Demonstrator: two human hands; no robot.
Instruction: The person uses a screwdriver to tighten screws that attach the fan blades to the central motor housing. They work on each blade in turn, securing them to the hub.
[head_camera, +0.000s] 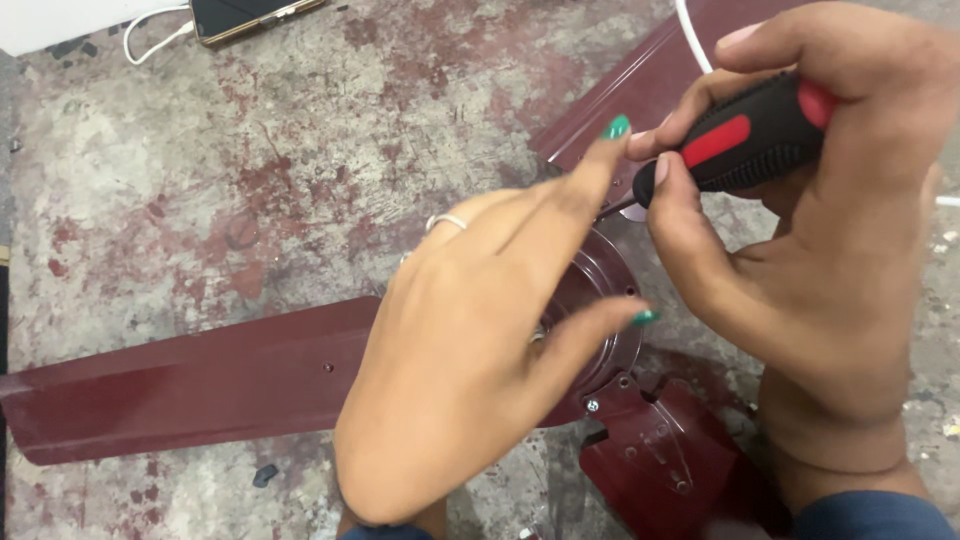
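Observation:
A dark red ceiling fan lies on the worn floor, its round motor hub (606, 290) partly hidden under my hands. My left hand (480, 350) rests flat over the hub, fingers spread, green nails and a ring showing. My right hand (820, 210) grips a black and red screwdriver (735, 140) whose tip points at the hub near my left index finger. One blade (180, 385) stretches left, another (640, 90) runs up to the right, and a third (670, 465) lies at the bottom.
A phone (245, 15) with a white cable (150, 40) lies at the top left on the stained concrete floor (250, 180). A white cord (690, 35) crosses the upper blade. A small screw (592, 405) sits at the hub's lower edge.

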